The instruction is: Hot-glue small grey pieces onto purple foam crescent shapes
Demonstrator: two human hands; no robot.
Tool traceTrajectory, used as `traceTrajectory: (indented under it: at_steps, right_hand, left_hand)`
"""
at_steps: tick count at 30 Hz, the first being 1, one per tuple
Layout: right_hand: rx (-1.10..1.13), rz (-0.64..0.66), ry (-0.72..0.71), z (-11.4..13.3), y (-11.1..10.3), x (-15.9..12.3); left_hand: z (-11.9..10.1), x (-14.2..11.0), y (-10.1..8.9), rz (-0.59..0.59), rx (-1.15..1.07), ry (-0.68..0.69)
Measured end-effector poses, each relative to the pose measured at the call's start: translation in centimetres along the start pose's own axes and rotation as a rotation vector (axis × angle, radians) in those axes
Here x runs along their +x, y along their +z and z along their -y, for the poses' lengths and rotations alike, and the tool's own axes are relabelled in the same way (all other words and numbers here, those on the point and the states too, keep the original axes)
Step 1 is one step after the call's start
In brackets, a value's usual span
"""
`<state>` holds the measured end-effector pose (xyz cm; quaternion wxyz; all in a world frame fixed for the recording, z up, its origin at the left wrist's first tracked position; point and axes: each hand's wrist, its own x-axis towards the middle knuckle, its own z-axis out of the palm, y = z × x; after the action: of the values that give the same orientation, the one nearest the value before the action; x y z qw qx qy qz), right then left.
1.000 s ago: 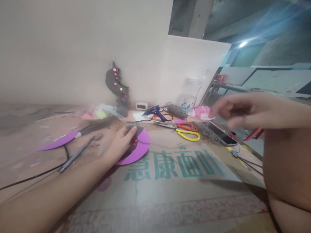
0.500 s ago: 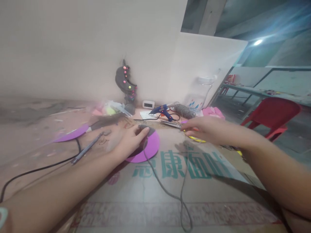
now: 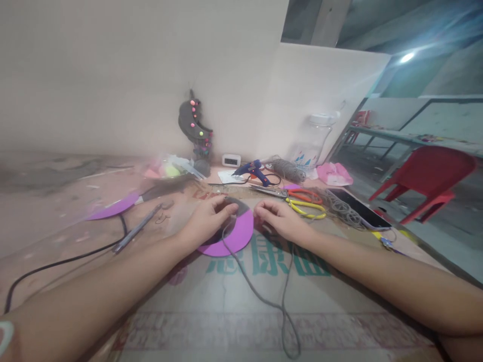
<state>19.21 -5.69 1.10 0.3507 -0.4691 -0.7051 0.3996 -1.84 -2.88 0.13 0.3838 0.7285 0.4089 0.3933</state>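
My left hand (image 3: 213,218) is closed on a flat purple crescent cut-out (image 3: 241,234), whose upper part is wrapped in grey yarn. My right hand (image 3: 279,218) is just right of the crescent, thumb and fingers pinched together. Whatever is between its fingertips is too small to make out. From the crescent a strand of grey yarn (image 3: 251,284) runs down over the printed cardboard (image 3: 211,311), makes a loop, then rises and disappears under my right hand. Behind that hand lie scissors (image 3: 306,208) with orange and yellow handles.
Farther back are a blue glue gun (image 3: 254,171), a yarn bundle (image 3: 289,170), a clear bottle (image 3: 313,141) and a small white clock (image 3: 231,160). A phone (image 3: 358,210) lies right. Another purple piece (image 3: 115,206) and a grey pen-like tool (image 3: 139,229) lie left. A decorated crescent (image 3: 192,120) hangs on the wall.
My right hand has come down and left from the far right, past the scissors, to the crescent. A slack loop of yarn now lies on the cardboard. My left hand keeps its hold.
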Motion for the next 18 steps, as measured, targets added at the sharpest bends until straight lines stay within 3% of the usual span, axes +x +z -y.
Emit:
traceTrajectory:
  at_steps: [10, 18]
  right_hand:
    - [-0.064, 0.028, -0.02, -0.2, 0.5, 0.3]
    - [0.173, -0.008, 0.026, -0.4, 0.1, 0.0]
  left_hand:
    - [-0.3, -0.3, 0.0, 0.099, -0.07, -0.008]
    - [0.7, 0.1, 0.0, -0.107, -0.148, 0.044]
